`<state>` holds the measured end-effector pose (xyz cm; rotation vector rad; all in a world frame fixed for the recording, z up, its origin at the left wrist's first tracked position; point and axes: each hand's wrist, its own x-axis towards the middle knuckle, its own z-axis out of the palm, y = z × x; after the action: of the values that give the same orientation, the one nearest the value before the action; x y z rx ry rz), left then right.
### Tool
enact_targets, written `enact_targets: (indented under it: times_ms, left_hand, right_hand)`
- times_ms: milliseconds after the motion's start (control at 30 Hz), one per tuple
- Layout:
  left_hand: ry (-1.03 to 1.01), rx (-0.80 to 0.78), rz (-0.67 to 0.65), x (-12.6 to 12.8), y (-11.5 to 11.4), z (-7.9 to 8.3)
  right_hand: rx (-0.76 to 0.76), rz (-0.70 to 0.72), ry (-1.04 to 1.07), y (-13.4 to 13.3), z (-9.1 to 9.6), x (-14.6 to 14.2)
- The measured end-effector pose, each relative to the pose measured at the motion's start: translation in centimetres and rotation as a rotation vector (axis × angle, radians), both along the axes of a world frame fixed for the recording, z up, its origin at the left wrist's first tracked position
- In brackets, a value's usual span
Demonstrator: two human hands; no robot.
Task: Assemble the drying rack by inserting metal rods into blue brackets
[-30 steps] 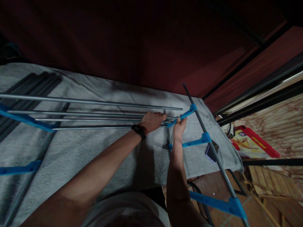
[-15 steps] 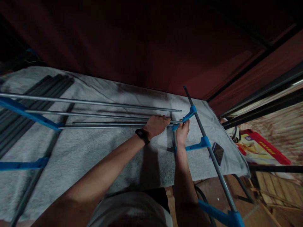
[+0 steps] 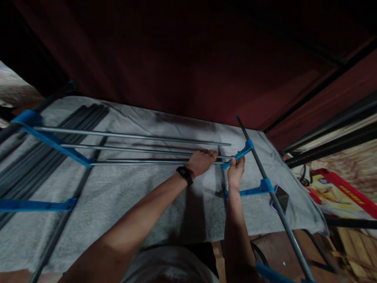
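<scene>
My left hand (image 3: 202, 161), with a black watch on its wrist, is closed over the ends of thin grey metal rods (image 3: 141, 150) that run leftward across a grey towel-covered surface (image 3: 141, 196). My right hand (image 3: 235, 169) grips a blue plastic bracket (image 3: 242, 151) clipped on a long grey pole (image 3: 265, 184), just to the right of the rod ends. The rods' far ends sit in another blue bracket (image 3: 55, 144) at the left. A second blue bracket (image 3: 255, 190) juts from the same pole just below my right hand.
A bundle of dark rods (image 3: 44, 157) lies at the left of the towel. A phone (image 3: 279, 196) rests by the pole near the right edge. A red and yellow box (image 3: 338, 192) sits on the floor to the right. A dark red wall rises behind.
The view has shifted left, so more of the left bracket and dark rods shows. Both hands keep their grip at the rod ends and blue bracket.
</scene>
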<state>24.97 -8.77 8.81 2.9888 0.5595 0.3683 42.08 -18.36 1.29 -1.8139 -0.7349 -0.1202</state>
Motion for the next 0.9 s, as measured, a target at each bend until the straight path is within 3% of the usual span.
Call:
enact_targets:
  times_ms: [900]
  left_hand:
    - [-0.046, -0.036, 0.037, 0.2, 0.6, -0.3]
  right_hand:
    - [-0.018, 0.055, 0.022, 1.1, 0.3, -1.7]
